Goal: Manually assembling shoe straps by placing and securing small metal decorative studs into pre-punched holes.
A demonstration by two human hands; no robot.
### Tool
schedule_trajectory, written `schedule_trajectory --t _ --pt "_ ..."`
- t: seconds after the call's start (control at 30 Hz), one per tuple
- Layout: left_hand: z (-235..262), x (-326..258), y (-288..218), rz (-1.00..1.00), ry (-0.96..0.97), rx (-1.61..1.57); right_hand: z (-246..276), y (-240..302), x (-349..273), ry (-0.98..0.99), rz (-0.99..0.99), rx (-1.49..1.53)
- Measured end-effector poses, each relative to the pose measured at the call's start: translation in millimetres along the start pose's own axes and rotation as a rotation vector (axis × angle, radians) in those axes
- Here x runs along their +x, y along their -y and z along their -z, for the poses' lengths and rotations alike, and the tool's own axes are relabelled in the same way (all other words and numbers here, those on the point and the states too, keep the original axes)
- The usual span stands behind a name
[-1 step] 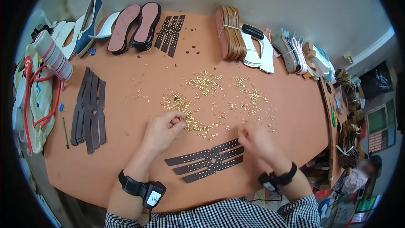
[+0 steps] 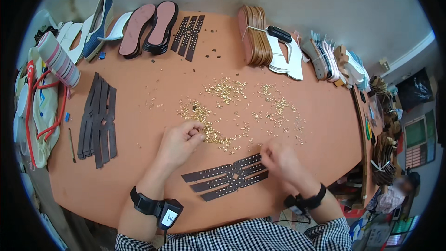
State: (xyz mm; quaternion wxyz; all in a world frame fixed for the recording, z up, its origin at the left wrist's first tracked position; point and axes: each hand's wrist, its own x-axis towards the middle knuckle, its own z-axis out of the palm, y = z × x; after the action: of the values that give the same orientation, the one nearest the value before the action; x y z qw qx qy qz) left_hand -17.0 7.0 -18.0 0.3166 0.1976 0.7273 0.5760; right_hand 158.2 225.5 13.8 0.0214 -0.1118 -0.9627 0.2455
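My left hand (image 2: 180, 143) rests at the near left edge of a scatter of small gold-coloured metal pieces (image 2: 214, 135), fingers curled and thumb against the forefinger. Anything within that pinch is too small to make out. Over the far right end of a dark slotted shoe-upper piece (image 2: 218, 187), my right hand (image 2: 281, 158) is closed, its fingertips by the strip's edge and partly blurred. Whatever it may hold is hidden. Rows of small light studs or holes run along the dark piece's strips, with a diamond-shaped opening at its centre.
A stack of plain dark slotted pieces (image 2: 98, 121) lies left, beside a thin stick (image 2: 72, 145). Pink-topped soles (image 2: 160, 28), another dotted piece (image 2: 188, 35) and a tied bundle of brown soles (image 2: 254, 37) line the back. A striped cylinder (image 2: 58, 60) leans at far left.
My right hand has shifted slightly left over the end of the dark piece. My left hand keeps its place and its pinch.
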Motion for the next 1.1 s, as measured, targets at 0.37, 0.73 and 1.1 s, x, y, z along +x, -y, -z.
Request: schedule_trajectory --t 0.37,0.73,1.1 --pt "-0.8 2.3 -4.1 -0.048 -0.005 0.061 -17.5 26.2 -28.8 0.063 0.096 -0.091" --pt "-0.4 2.8 -3.8 -0.078 -0.017 0.119 -12.6 31.9 -24.0 0.165 0.116 -0.132" --pt "-0.7 4.1 -2.3 -0.078 -0.01 0.112 6.8 27.9 2.7 0.357 0.032 0.021"
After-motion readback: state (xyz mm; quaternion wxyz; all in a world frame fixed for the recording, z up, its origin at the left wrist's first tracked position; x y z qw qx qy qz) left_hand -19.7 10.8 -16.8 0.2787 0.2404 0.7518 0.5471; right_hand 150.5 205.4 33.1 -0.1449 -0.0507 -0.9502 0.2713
